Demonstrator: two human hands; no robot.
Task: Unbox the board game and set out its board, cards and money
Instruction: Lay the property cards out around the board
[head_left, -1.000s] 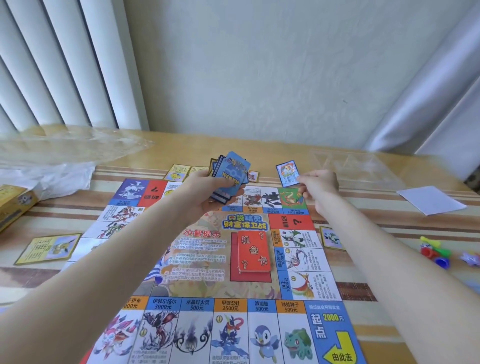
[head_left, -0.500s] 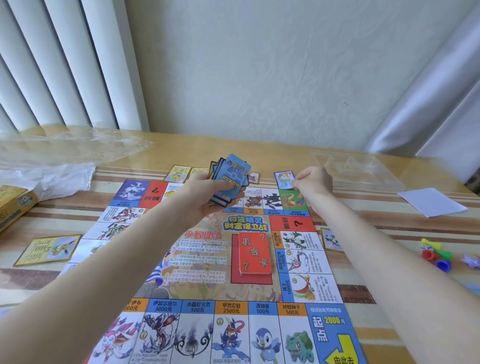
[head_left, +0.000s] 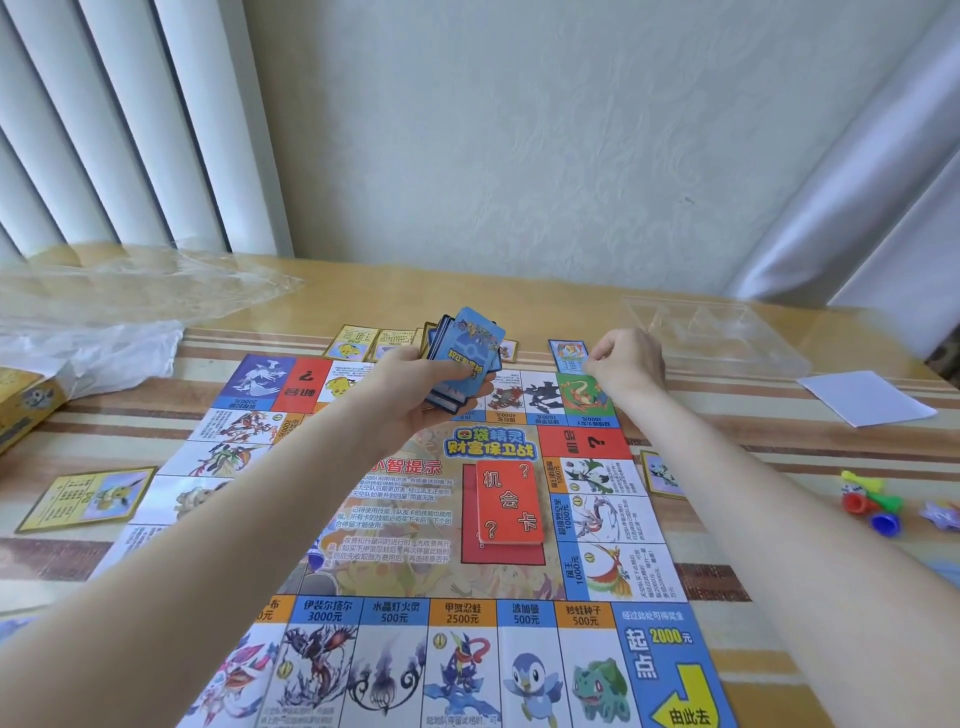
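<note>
Home rm: vertical blinds (head_left: 104, 130), papered wall (head_left: 519, 130), striped tablecloth (head_left: 779, 447).

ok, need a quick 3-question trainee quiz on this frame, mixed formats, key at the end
1. True or false: the left hand holds a stack of blue-backed cards above the far part of the board.
2. Multiple choice: where does the red card pile lie? A) on the clear plastic tray B) on the red rectangle in the board's centre C) on the white paper
3. Fill in: the right hand touches a single blue-bordered card lying just past the board's far ____.

Key: 1 true; 2 B; 3 edge.
</note>
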